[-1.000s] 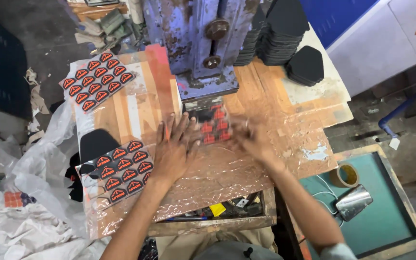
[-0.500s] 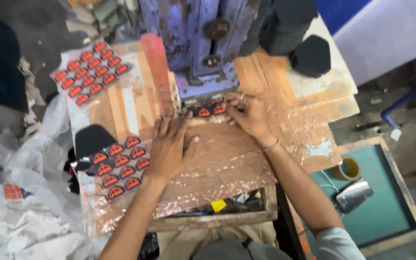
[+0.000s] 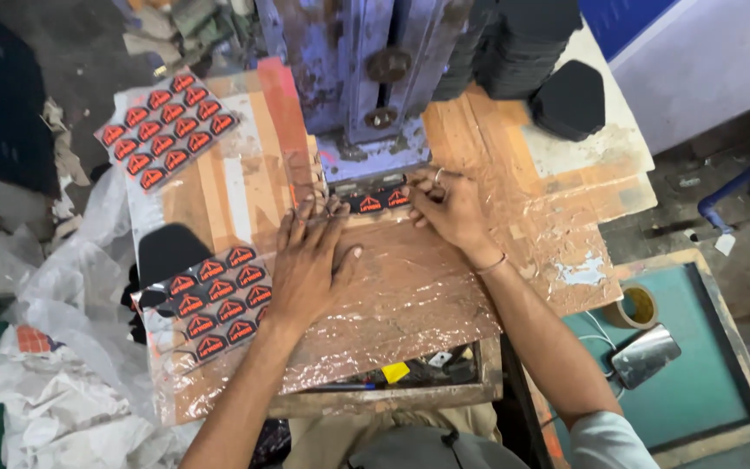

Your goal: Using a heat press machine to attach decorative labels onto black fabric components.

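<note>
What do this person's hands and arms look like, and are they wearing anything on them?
Both hands are bare, with no gloves. The left hand carries nothing, and its forearm is uncovered. The right hand has a thin silvery ring on one finger and a thin band at the wrist. A pale short sleeve shows on the right upper arm.

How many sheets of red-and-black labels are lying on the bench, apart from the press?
2: one sheet at far left, one sheet beside the left hand. More may be hidden.

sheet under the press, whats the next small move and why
Probably nudge the sheet a little further in, then clear both hands. Only a strip of red-and-black labels shows at the press base, and the left hand and right hand lie flat close to it.
</note>
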